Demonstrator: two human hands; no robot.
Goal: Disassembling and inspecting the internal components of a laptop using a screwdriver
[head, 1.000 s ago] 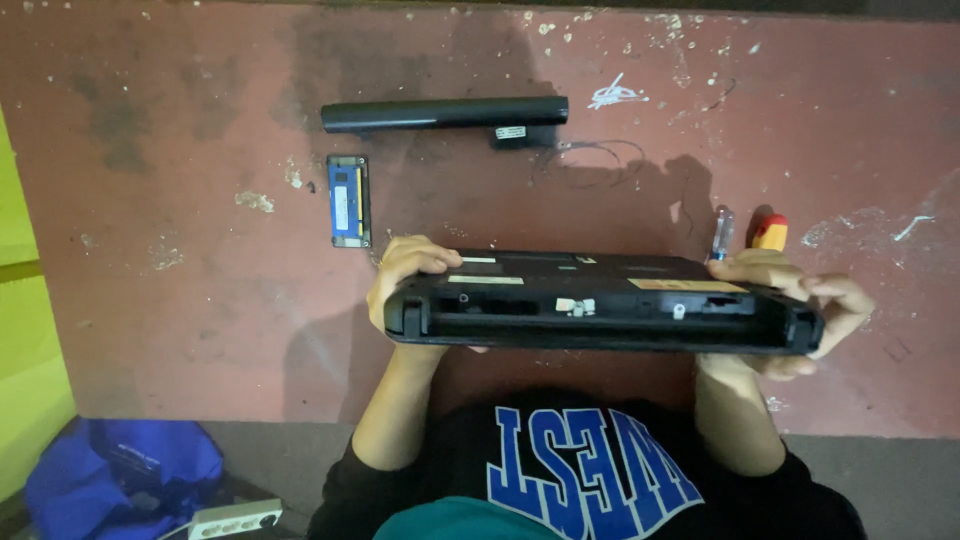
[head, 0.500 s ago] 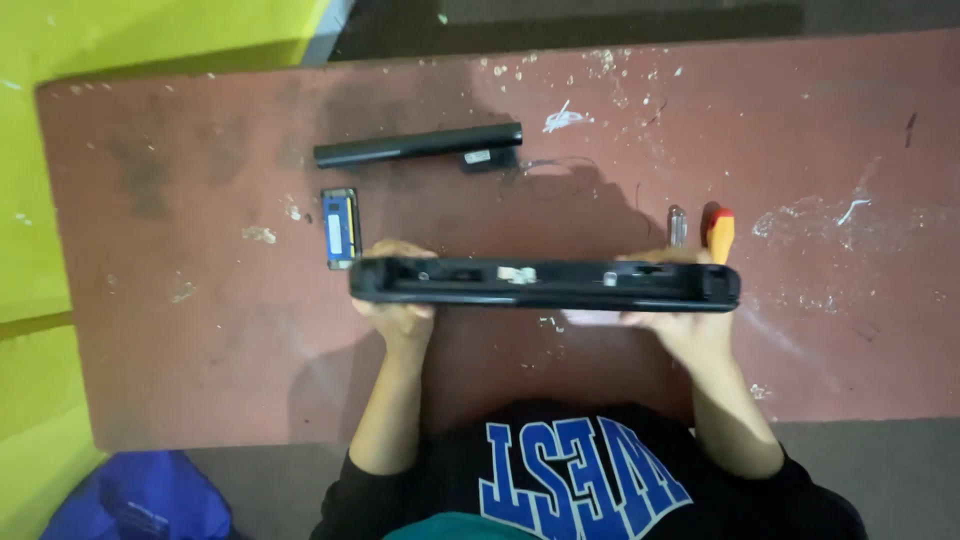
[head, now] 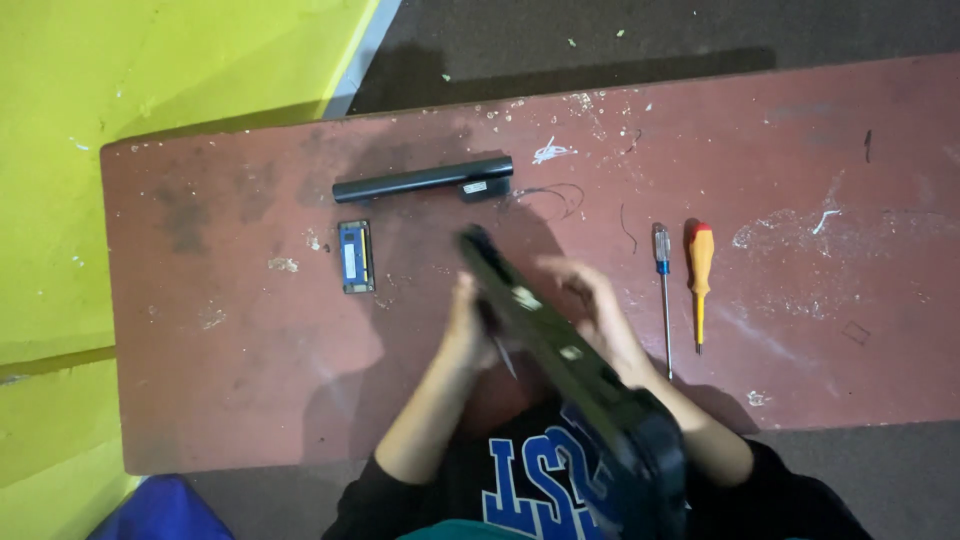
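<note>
A black laptop (head: 560, 360) stands on edge above the red-brown table (head: 240, 340), turned so it runs diagonally from the middle of the table toward my chest. My left hand (head: 468, 325) grips its left side and my right hand (head: 595, 310) holds its right side; both are blurred by motion. Beyond the laptop lie a long black battery bar (head: 420, 180) and a small memory module (head: 355, 257).
Two screwdrivers lie to the right of my hands: a thin one with a blue-clear handle (head: 663, 290) and one with an orange handle (head: 701, 275). A yellow wall or floor (head: 150, 70) borders the table's left end. A blue bag (head: 160, 510) sits at the lower left.
The laptop was held level across the table, edge toward me. It has now swung round to a diagonal, one end near my chest. The view has shifted to show more of the table.
</note>
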